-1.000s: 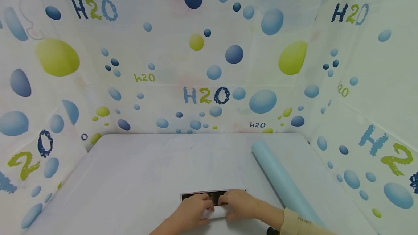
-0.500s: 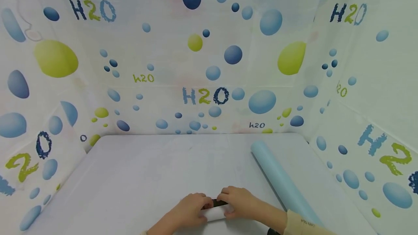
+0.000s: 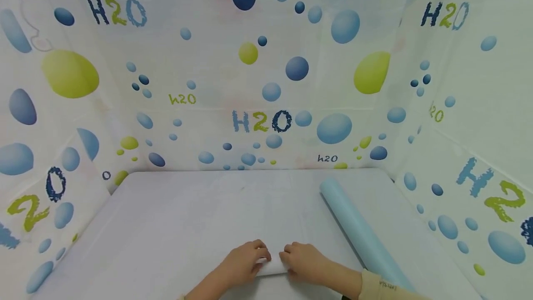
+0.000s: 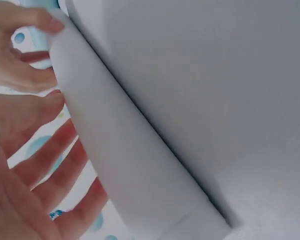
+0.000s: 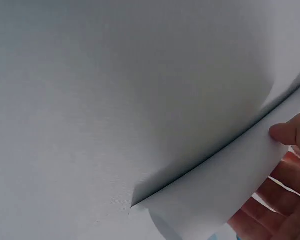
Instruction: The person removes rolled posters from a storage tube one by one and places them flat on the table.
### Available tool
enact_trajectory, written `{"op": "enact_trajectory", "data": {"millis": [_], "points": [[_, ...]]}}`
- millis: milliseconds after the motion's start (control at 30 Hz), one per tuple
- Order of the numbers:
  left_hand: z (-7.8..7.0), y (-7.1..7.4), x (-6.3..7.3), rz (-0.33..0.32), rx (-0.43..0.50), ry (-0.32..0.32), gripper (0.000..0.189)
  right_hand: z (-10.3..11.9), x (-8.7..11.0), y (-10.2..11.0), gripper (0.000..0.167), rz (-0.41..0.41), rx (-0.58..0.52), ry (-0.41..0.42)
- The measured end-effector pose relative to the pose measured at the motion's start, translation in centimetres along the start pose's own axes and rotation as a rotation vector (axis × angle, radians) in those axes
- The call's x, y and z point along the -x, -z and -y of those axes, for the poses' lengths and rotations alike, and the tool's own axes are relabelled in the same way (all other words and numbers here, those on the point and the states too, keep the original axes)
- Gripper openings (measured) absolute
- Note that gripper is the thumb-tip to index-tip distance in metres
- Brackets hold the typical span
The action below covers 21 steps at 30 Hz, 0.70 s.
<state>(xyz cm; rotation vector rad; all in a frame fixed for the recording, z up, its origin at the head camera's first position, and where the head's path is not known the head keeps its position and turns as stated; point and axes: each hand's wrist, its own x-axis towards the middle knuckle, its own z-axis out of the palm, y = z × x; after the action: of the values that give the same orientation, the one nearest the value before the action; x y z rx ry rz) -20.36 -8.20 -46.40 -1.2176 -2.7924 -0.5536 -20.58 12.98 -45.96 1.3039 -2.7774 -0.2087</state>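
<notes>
A sheet of paper, rolled into a white tube (image 3: 270,269), lies crosswise near the front of the table, its plain side outward. My left hand (image 3: 243,263) is at the tube's left part. Seen from the left wrist, the fingers (image 4: 65,175) of that hand are spread and fairly straight, their tips against the tube's far side. My right hand (image 3: 306,261) holds the right part, the thumb (image 5: 287,131) on the near face and the fingers behind. No printed picture shows on the paper now.
A long light-blue roll (image 3: 362,230) lies slanting on the right side of the white table (image 3: 187,216). A curtain (image 3: 208,59) printed with drops and H2O lettering surrounds the table at the back and both sides. A small dark object (image 3: 344,297) shows beside the right sleeve.
The dark picture on the sheet, visible earlier beyond the fingers, has been rolled out of sight. Both hands have worked the tube along, and the left fingers have loosened and lifted.
</notes>
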Motion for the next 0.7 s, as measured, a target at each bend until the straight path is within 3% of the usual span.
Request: {"op": "enact_trajectory", "data": {"millis": [100, 300, 400, 700], "points": [[-0.3, -0.1, 0.1, -0.073, -0.130, -0.027, 0.019, -0.4, -0.4, 0.1, 0.033, 0.062, -0.111, -0.040], [-0.9, -0.2, 0.0, -0.088, -0.231, -0.013, 0.035, -1.3, -0.6, 0.2, 0.042, 0.129, -0.250, -0.077], [-0.8, -0.4, -0.3, -0.096, -0.270, -0.018, 0.034, -1.7, -0.2, 0.5, 0.050, 0.151, -0.271, -0.146], [-0.4, -0.7, -0.8, -0.078, -0.254, 0.004, 0.036, -6.0, 4.0, 3.8, 0.065, 0.029, -0.373, -0.444]]}}
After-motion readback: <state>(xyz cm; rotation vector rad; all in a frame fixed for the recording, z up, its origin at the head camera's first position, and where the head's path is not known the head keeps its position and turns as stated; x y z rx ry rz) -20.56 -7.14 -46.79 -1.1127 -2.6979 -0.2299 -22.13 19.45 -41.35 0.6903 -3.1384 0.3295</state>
